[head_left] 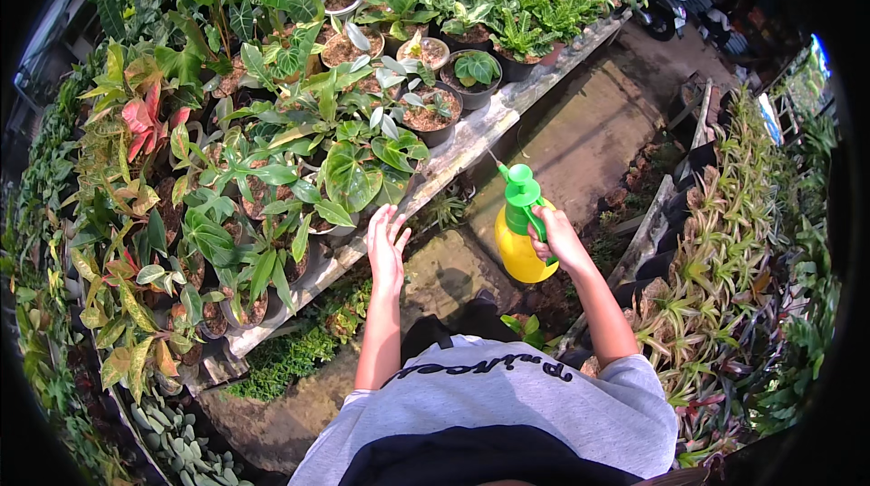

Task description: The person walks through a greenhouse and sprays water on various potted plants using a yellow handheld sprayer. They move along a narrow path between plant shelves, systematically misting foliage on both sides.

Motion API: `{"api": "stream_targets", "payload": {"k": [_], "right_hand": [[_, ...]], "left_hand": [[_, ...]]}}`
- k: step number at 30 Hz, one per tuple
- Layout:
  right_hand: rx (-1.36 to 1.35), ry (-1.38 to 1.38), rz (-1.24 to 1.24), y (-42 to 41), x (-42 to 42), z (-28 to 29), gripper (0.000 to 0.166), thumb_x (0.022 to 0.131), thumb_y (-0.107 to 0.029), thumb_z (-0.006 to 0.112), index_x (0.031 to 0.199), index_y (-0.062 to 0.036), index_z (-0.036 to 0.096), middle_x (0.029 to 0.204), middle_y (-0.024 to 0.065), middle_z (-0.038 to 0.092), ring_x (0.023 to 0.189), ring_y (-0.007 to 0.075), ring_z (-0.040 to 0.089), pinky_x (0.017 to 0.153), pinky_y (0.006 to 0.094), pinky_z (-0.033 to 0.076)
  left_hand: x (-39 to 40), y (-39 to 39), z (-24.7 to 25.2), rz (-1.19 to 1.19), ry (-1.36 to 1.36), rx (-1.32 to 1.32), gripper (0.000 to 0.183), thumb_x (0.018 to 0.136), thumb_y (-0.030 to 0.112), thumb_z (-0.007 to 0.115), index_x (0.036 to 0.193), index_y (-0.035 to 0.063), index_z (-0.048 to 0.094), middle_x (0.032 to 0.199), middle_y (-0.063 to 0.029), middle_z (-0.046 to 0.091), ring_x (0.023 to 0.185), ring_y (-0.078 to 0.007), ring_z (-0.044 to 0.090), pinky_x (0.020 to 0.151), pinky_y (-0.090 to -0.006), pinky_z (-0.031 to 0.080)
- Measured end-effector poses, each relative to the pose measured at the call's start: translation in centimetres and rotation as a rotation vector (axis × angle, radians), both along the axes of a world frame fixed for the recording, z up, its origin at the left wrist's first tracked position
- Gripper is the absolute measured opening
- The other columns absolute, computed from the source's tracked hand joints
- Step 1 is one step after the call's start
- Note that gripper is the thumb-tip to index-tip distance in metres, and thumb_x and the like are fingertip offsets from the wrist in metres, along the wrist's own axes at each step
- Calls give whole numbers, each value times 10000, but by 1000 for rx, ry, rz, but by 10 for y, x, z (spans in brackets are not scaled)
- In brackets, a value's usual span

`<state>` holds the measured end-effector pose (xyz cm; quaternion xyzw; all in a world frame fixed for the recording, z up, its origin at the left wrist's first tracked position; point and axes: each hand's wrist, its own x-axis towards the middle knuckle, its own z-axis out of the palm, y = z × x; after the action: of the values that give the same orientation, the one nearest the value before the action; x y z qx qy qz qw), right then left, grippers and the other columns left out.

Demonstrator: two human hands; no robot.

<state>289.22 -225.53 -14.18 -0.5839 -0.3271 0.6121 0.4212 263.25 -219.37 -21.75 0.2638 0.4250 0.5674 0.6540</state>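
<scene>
My right hand (pixel 556 233) grips the green handle of a pump spray bottle (pixel 522 224) with a yellow tank. The bottle is held over the path, its thin nozzle pointing up and left towards the bench edge. My left hand (pixel 387 238) is raised with its fingers apart and holds nothing. Just beyond its fingertips are the broad leaves of a potted plant (pixel 352 177) at the front of the bench. Farther along that edge stand a dark pot with silvery-leaved seedlings (pixel 431 114) and a pot with a round-leaved plant (pixel 474 75).
A weathered bench edge (pixel 469 139) runs diagonally, crowded with potted foliage plants. Beneath me lies a paved path (pixel 571 139). Rows of striped bromeliad-like plants (pixel 707 234) line the right side behind a wooden rail (pixel 646 234). A parked motorcycle (pixel 663 14) stands at the far end.
</scene>
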Motion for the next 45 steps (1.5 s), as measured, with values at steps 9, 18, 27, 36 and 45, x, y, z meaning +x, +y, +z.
{"api": "stream_targets", "payload": {"k": [9,18,27,36,45], "right_hand": [[-20,64,27,1,33,2,349,833,-301,343,584,-59,373,418,-18,304,321,70,248,326,224,205],[2,140,202,17,62,-19,349,836,-281,362,566,-62,384,416,-19,331,320,68,273,326,216,227],[21,104,-70,43,114,-38,348,842,-281,375,586,-48,408,423,-16,341,326,66,299,331,209,238],[2,122,-64,80,126,-20,371,838,-291,361,560,-47,389,414,-13,331,316,63,264,323,213,202],[24,-6,125,149,99,-5,359,839,-278,359,564,-49,380,427,-22,324,336,64,265,339,221,198]], "left_hand": [[55,23,12,-38,43,-4,351,858,301,411,1137,88,422,1151,-41,450,1033,-181,445,827,-340,362],[124,41,-3,-72,78,6,345,858,292,413,1132,82,423,1153,-63,442,1036,-196,443,844,-357,364],[157,51,-35,-159,134,-97,347,867,281,395,1138,65,416,1177,-71,431,1049,-185,442,837,-347,374],[187,112,-34,-215,62,-45,352,866,284,396,1134,57,413,1177,-77,419,1056,-193,437,854,-347,358],[183,188,7,-37,67,210,273,868,205,405,1097,58,430,1083,-62,477,966,-164,477,807,-314,388]]}}
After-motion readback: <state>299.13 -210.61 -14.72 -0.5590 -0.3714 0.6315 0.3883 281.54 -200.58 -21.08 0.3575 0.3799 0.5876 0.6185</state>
